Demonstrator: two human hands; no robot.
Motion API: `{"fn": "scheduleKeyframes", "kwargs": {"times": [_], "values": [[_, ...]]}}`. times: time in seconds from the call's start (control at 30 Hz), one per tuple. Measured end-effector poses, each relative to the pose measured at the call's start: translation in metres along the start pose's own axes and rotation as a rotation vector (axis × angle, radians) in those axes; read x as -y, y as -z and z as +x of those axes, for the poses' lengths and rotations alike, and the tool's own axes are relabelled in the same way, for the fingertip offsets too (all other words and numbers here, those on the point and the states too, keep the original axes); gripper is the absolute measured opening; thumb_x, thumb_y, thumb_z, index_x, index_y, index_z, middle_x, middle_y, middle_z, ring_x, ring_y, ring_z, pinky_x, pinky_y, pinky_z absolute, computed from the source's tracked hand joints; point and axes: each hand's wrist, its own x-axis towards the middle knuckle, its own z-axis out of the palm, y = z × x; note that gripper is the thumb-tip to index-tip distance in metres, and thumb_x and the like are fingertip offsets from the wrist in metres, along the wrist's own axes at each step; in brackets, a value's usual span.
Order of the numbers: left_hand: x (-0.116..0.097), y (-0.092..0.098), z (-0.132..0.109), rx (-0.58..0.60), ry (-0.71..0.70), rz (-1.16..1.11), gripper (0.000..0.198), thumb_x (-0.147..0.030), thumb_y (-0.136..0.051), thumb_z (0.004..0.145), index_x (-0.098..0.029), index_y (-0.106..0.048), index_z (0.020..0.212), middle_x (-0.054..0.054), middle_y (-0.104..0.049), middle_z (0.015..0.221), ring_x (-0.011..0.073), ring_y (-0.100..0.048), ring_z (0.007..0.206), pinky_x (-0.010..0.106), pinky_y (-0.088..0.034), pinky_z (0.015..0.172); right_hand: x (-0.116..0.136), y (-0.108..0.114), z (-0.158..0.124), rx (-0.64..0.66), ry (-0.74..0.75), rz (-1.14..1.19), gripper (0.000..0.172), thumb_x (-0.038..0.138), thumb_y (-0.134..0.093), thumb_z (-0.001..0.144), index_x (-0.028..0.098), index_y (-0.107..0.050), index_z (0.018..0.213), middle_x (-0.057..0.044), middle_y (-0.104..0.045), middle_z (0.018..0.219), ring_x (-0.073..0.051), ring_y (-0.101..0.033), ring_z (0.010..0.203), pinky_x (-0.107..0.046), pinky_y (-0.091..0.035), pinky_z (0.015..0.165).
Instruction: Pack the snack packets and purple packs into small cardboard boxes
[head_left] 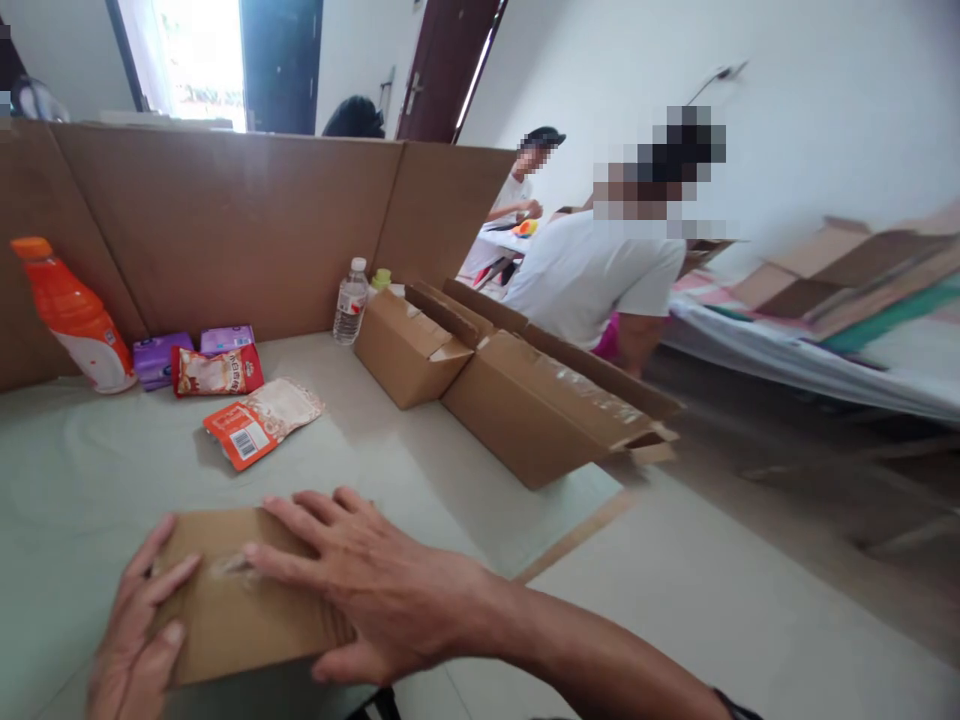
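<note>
A small brown cardboard box (247, 625) lies at the near left of the table, with a shiny patch of clear tape on its top. My left hand (142, 625) grips the box's left side, its fingers and thumb reaching onto the top. Across the right part stretches my right hand (375, 580), one fingertip beside the tape patch, other fingers at the far edge and the thumb at the near edge. Beyond the hands lie an orange and white food pouch (262, 422) and a red snack packet (217, 369).
Purple packs (162, 362) and an orange bottle (79, 325) stand at the left. A water bottle (350, 305) is near two larger cardboard boxes (525, 410). A cardboard panel (247, 220) walls the back. People in white shirts (592, 275) sit beyond, to the right.
</note>
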Motion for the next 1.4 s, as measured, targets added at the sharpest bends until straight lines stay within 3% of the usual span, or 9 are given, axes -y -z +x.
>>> {"fn": "scheduleKeyframes", "kwargs": {"times": [0.27, 0.43, 0.53, 0.7, 0.83, 1.0, 1.17, 1.27, 1.4], "values": [[-0.047, -0.099, 0.026, 0.311, -0.135, -0.139, 0.064, -0.033, -0.049, 0.100, -0.034, -0.025, 0.159, 0.012, -0.025, 0.168, 0.0345, -0.034, 0.150, 0.061, -0.036, 0.118, -0.052, -0.014, -0.136, -0.177, -0.615, -0.150, 0.085, 0.052, -0.068, 0.083, 0.026, -0.035, 0.158, -0.019, -0.041, 0.158, -0.040, -0.053, 0.129, -0.057, -0.044, 0.101], [-0.027, -0.110, 0.012, 0.359, -0.184, -0.024, 0.051, -0.029, -0.056, 0.095, -0.030, -0.050, 0.146, 0.016, -0.042, 0.159, 0.0343, -0.048, 0.142, 0.056, -0.050, 0.107, -0.108, -0.002, -0.160, -0.168, -1.117, -0.385, 0.076, 0.055, -0.057, 0.089, 0.017, -0.042, 0.153, -0.023, -0.047, 0.150, -0.043, -0.061, 0.113, -0.057, -0.049, 0.089], [-0.005, -0.112, 0.005, 0.359, -0.248, 0.058, 0.043, -0.024, -0.058, 0.092, -0.028, -0.062, 0.135, 0.015, -0.053, 0.151, 0.0307, -0.059, 0.133, 0.048, -0.057, 0.102, -0.136, 0.007, -0.151, -0.152, -1.256, -0.417, 0.074, 0.057, -0.052, 0.091, 0.019, -0.040, 0.152, -0.021, -0.053, 0.145, -0.041, -0.060, 0.114, -0.054, -0.049, 0.087], [0.023, -0.116, -0.002, 0.223, -0.356, 0.121, 0.033, -0.028, -0.059, 0.089, -0.024, -0.071, 0.120, 0.015, -0.067, 0.135, 0.0261, -0.069, 0.120, 0.034, -0.061, 0.092, -0.159, 0.004, -0.145, -0.233, -1.180, -0.625, 0.079, 0.056, -0.054, 0.090, 0.014, -0.035, 0.154, -0.024, -0.047, 0.151, -0.041, -0.043, 0.137, -0.053, -0.042, 0.098], [0.033, -0.103, -0.005, 0.286, -0.385, 0.145, 0.032, -0.026, -0.066, 0.084, -0.025, -0.074, 0.115, 0.012, -0.073, 0.125, 0.0233, -0.074, 0.109, 0.027, -0.061, 0.087, -0.162, -0.003, -0.150, -0.207, -1.120, -0.764, 0.075, 0.057, -0.055, 0.090, 0.009, -0.046, 0.146, -0.025, -0.047, 0.151, -0.040, -0.042, 0.137, -0.052, -0.038, 0.102], [0.036, -0.081, -0.022, 0.440, -0.162, 0.158, 0.036, -0.027, -0.065, 0.084, -0.027, -0.072, 0.120, 0.011, -0.070, 0.131, 0.0251, -0.070, 0.117, 0.036, -0.060, 0.095, -0.161, 0.001, -0.148, -0.145, -1.013, -0.753, 0.057, 0.061, -0.052, 0.090, 0.011, -0.065, 0.114, -0.022, -0.068, 0.119, -0.037, -0.064, 0.106, -0.049, -0.045, 0.088], [0.025, -0.065, -0.032, 0.617, 0.110, 0.154, 0.050, -0.022, -0.064, 0.080, -0.025, -0.066, 0.130, 0.011, -0.062, 0.143, 0.0274, -0.059, 0.132, 0.044, -0.050, 0.110, -0.145, 0.002, -0.129, -0.450, -0.834, -0.866, 0.063, 0.054, -0.036, 0.097, 0.009, -0.051, 0.139, -0.028, -0.066, 0.120, -0.044, -0.063, 0.109, -0.054, -0.048, 0.079], [0.006, -0.049, -0.029, 0.668, 0.217, 0.120, 0.056, -0.017, -0.063, 0.077, -0.025, -0.065, 0.132, 0.009, -0.061, 0.144, 0.0252, -0.057, 0.134, 0.043, -0.045, 0.114, -0.143, -0.030, -0.100, -0.509, -0.620, -0.687, 0.055, 0.057, -0.036, 0.096, 0.021, -0.058, 0.131, -0.022, -0.064, 0.129, -0.043, -0.063, 0.112, -0.054, -0.052, 0.079], [-0.008, -0.017, -0.019, 0.553, 0.243, 0.125, 0.050, -0.021, -0.066, 0.079, -0.022, -0.066, 0.129, 0.011, -0.060, 0.144, 0.0254, -0.056, 0.134, 0.043, -0.044, 0.114, -0.173, -0.110, -0.021, -0.396, -0.417, -0.372, 0.058, 0.056, -0.050, 0.088, 0.025, -0.057, 0.136, -0.017, -0.063, 0.135, -0.039, -0.065, 0.110, -0.051, -0.056, 0.081]]}}
